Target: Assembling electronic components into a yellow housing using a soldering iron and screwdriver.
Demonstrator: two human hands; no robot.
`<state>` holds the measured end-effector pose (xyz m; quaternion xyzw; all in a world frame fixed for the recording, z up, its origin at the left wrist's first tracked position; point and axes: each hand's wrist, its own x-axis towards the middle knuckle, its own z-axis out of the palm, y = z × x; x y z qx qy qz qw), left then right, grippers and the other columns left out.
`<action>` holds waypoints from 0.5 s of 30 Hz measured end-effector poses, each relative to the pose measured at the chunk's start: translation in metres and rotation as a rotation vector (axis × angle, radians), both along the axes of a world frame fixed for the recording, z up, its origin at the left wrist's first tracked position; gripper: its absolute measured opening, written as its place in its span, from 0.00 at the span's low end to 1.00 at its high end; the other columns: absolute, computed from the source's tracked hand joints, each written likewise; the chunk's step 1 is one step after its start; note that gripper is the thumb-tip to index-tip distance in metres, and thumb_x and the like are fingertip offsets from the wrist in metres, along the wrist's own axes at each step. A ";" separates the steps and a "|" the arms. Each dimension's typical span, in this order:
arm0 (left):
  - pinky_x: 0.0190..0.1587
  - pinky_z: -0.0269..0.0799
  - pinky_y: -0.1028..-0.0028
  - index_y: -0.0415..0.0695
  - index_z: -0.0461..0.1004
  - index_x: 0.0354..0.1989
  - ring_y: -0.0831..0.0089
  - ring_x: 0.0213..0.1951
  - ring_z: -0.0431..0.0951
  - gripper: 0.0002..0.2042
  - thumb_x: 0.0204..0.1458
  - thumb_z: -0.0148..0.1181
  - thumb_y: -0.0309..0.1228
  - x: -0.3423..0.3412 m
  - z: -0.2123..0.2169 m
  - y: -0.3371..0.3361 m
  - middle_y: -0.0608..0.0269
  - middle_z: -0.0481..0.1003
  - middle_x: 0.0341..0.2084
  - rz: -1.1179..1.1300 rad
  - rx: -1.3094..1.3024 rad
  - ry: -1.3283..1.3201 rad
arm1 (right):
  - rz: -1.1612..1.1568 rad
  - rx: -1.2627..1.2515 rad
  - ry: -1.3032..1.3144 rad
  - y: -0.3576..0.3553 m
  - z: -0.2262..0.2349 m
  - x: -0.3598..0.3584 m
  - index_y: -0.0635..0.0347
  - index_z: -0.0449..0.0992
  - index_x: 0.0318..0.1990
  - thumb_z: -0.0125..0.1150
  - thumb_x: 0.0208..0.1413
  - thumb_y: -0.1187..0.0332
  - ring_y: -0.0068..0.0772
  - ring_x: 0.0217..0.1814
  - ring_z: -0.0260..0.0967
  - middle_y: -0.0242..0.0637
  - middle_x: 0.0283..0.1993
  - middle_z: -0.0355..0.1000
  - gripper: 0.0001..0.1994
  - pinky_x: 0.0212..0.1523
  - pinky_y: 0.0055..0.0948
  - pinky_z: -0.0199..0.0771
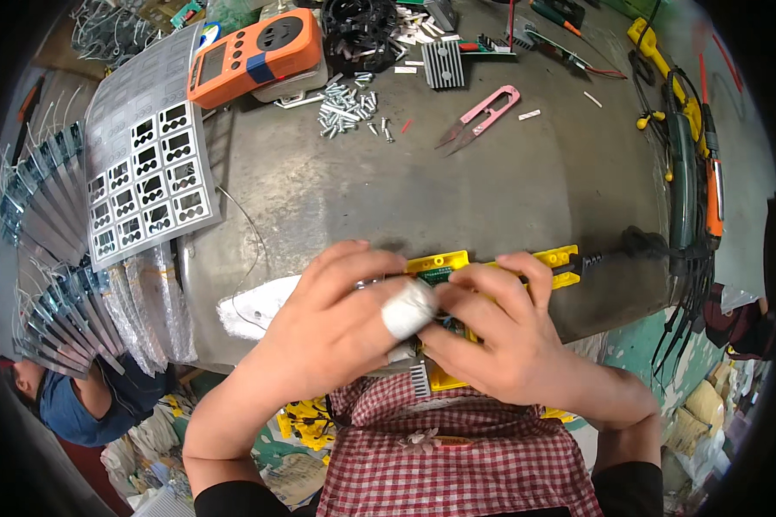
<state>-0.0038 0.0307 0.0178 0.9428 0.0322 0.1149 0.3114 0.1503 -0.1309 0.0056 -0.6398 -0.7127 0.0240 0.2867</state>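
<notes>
At the table's near edge lies a yellow plastic housing point(444, 260), with a green circuit board point(434, 277) showing inside it. My left hand point(341, 314), white tape wrapped round one finger, reaches over the housing's left part with its fingers curled together. Whatever sits between those fingertips is hidden. From the right, my right hand point(509, 336) closes its bent fingers on the housing, close to the left fingertips. A grey finned heat sink point(419, 379) shows below the hands. The black cable point(590, 260) leaves the housing's right end.
Beyond my hands lie pink thread snips point(483, 119), a pile of screws point(345, 108), an orange meter point(257, 56) and another heat sink point(444, 65). A label sheet point(151, 172) lies left, a white pad point(254, 308) nearer. Cables and an orange-handled tool point(714, 198) hang right. Another person point(99, 401) sits lower left.
</notes>
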 end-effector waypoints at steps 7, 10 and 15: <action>0.54 0.67 0.52 0.43 0.68 0.53 0.58 0.45 0.72 0.32 0.32 0.65 0.31 0.015 0.006 0.005 0.62 0.73 0.33 -0.168 0.144 -0.036 | -0.073 -0.052 -0.014 -0.002 -0.004 -0.003 0.52 0.75 0.32 0.58 0.42 0.66 0.37 0.53 0.64 0.34 0.45 0.69 0.07 0.57 0.51 0.49; 0.53 0.67 0.51 0.41 0.68 0.53 0.57 0.45 0.72 0.35 0.29 0.68 0.33 0.015 0.003 0.006 0.61 0.74 0.33 -0.193 0.136 -0.044 | -0.082 -0.052 -0.030 0.000 -0.002 -0.004 0.53 0.76 0.33 0.58 0.43 0.65 0.39 0.54 0.64 0.35 0.45 0.69 0.08 0.58 0.53 0.49; 0.54 0.68 0.52 0.40 0.69 0.53 0.57 0.46 0.72 0.34 0.29 0.67 0.33 0.015 0.001 0.006 0.60 0.74 0.34 -0.195 0.131 -0.047 | -0.007 -0.044 0.002 -0.002 -0.005 0.003 0.54 0.77 0.35 0.58 0.44 0.66 0.40 0.55 0.64 0.36 0.45 0.69 0.10 0.57 0.53 0.51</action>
